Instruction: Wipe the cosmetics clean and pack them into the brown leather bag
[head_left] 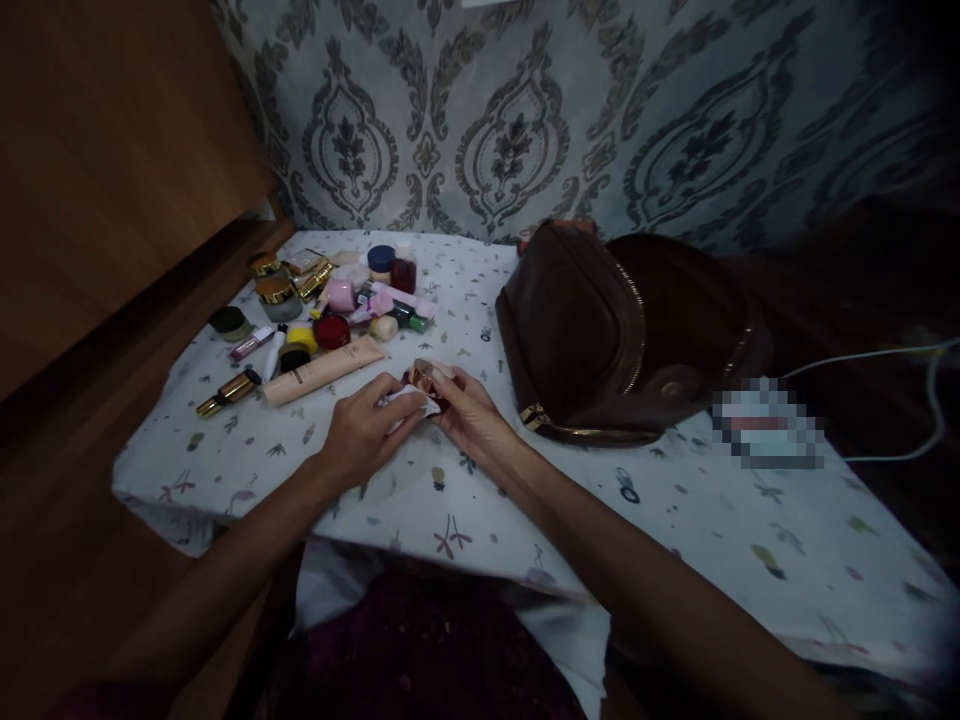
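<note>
My right hand point(474, 415) is closed around a small shiny copper-gold container point(422, 376), mostly hidden by the fingers. In my left hand point(364, 425) a white tissue point(430, 404) is pinched and pressed against that container. Both hands meet just above the front part of the cloth-covered table point(390, 500). Left of them lies a peach-coloured squeeze tube point(326, 370), with a gold-and-brown bottle point(229, 392) beyond its far left end.
A cluster of cosmetics, including a red round jar point(331, 332), a pink jar point(341, 294) and a blue-lidded jar point(381, 262), stands at the back left. On the right is a brown leather bag point(570, 320); a white cable point(870, 355) runs beside it. Patterned wallpaper point(510, 130) rises behind.
</note>
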